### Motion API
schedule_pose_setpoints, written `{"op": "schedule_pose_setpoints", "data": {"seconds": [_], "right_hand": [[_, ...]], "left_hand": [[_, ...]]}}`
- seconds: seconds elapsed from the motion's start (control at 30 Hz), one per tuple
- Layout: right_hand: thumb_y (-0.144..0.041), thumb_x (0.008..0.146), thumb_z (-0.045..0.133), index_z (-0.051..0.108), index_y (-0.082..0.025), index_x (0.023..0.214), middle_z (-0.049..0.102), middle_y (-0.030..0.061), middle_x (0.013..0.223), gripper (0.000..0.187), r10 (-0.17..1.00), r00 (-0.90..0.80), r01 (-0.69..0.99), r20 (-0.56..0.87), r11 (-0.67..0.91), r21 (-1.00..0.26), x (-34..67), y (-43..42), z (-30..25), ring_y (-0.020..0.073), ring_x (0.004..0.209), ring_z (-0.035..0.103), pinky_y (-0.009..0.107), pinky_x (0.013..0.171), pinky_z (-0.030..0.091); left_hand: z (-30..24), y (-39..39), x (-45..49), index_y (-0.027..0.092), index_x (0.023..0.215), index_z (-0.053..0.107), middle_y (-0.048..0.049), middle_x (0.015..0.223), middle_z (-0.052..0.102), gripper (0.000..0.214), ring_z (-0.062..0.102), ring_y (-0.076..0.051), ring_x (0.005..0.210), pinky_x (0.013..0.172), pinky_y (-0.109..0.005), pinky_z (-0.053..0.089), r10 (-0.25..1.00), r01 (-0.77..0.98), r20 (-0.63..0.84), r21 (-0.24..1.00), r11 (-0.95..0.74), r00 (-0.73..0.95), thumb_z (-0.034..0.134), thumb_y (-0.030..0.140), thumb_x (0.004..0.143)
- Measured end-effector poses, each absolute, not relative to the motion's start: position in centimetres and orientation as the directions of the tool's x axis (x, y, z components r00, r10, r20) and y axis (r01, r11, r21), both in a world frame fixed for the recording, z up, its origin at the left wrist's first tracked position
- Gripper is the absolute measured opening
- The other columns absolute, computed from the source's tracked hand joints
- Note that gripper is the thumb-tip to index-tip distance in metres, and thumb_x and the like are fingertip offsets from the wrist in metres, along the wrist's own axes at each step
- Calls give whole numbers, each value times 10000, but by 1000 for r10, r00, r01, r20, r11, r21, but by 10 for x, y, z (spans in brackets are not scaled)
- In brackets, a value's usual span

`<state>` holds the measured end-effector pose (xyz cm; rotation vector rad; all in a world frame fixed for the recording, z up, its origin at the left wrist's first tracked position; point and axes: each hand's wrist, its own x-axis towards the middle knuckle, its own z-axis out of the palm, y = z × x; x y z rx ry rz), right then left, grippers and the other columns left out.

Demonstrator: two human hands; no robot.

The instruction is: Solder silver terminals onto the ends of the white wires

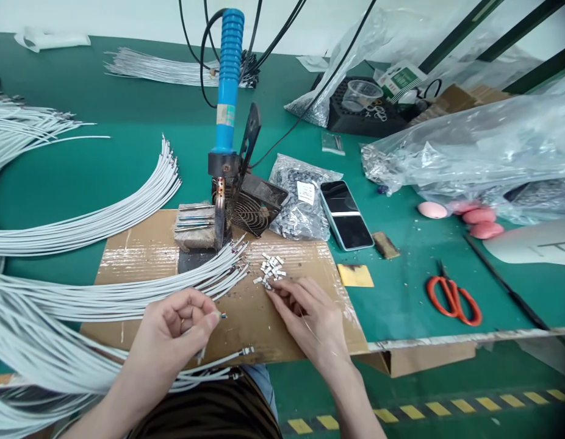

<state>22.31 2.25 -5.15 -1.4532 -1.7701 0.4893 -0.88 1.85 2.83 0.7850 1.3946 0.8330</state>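
My left hand [177, 326] is closed in a pinch on a white cable, whose stripped end shows small coloured wires [224, 315] past the thumb tip. At the edge of a small pile of white connectors [272, 267], my right hand [312, 314] pinches one connector [266, 285] between thumb and forefinger. A thin strand of solder wire [310, 326] runs across the right palm. Both hands are over a cardboard sheet [237, 341]. Just behind the left hand lies a bundle of white cables [163, 296] with stripped ends.
A blue-handled soldering iron [227, 79] stands upright behind the pile, by a sponge block [194, 227]. More white cable bundles [104, 225] fill the left. To the right are a bag of parts [301, 195], a phone [346, 213], a yellow pad [356, 275] and orange scissors [453, 297].
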Motion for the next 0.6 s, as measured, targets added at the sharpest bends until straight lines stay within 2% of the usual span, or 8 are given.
{"op": "schedule_pose_setpoints", "data": {"seconds": [0.13, 0.27, 0.43, 0.6], "right_hand": [[-176, 975, 683, 772, -201, 993, 750, 68, 814, 94, 919, -73, 684, 386, 328, -652, 220, 18, -56, 209, 752, 651, 347, 733, 556], [-169, 968, 690, 770, -207, 981, 760, 69, 827, 89, 914, -43, 689, 404, 320, -650, 217, 16, -55, 208, 749, 664, 342, 737, 563], [-182, 946, 723, 779, -219, 911, 772, 42, 799, 75, 927, 83, 628, 365, 236, -741, 208, 13, -53, 182, 683, 697, 312, 683, 589], [-224, 964, 724, 771, -190, 972, 781, 35, 755, 59, 945, 237, 457, 225, 96, -884, 196, 5, -47, 161, 582, 728, 260, 569, 620]], "left_hand": [[29, 19, -8, 152, 697, 706, 52, 554, 560, 183, 433, -78, 521, 515, -186, 324, 876, -47, -482, 876, 481, -27, 841, 275, 696], [30, 18, -8, 158, 704, 711, 49, 563, 572, 156, 471, -91, 540, 541, -199, 360, 890, -15, -455, 890, 455, -23, 823, 266, 714], [35, 19, -7, 162, 684, 687, 48, 582, 578, 163, 475, -96, 561, 555, -201, 370, 894, 26, -446, 894, 447, -43, 806, 270, 714], [39, 20, -3, 168, 652, 681, 49, 575, 579, 158, 487, -97, 556, 552, -197, 387, 891, 22, -444, 894, 448, -92, 795, 271, 690]]}}
